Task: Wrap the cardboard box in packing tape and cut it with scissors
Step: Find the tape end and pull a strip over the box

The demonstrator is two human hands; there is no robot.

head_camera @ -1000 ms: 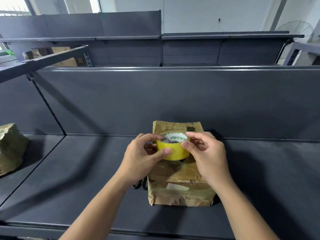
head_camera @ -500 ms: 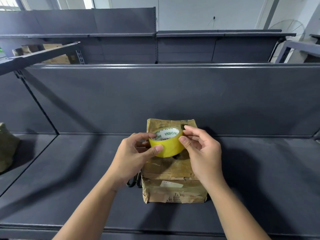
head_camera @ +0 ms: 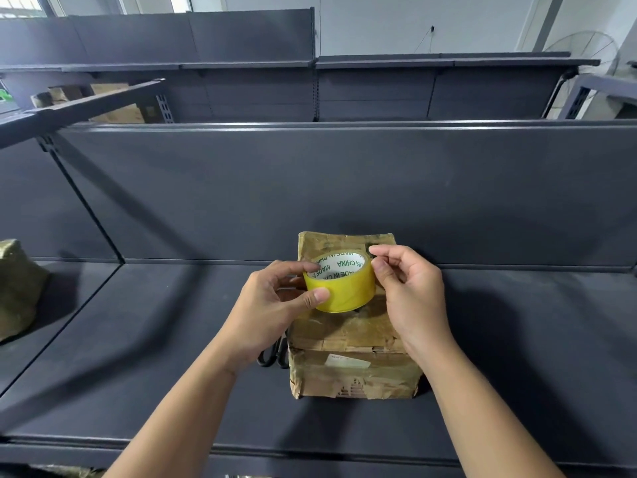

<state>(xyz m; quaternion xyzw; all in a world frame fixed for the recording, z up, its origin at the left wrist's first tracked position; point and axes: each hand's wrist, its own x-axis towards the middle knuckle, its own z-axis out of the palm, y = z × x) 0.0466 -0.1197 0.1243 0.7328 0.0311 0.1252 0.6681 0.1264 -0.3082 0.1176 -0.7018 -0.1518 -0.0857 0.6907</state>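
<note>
Above the cardboard box (head_camera: 348, 336) on the shelf (head_camera: 138, 339), the left hand (head_camera: 272, 305) closes its grip round the yellow tape roll (head_camera: 344, 291), the right hand (head_camera: 410, 294) pinches its rim, any loose tape end indiscernible, and the scissors (head_camera: 272, 358) show only black handles behind the left hand.

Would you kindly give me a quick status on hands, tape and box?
Left hand grips tape roll above cardboard box. Right hand pinches the roll's rim. Box on shelf; scissors lie at its left, partly hidden. Nothing blocking.
</note>
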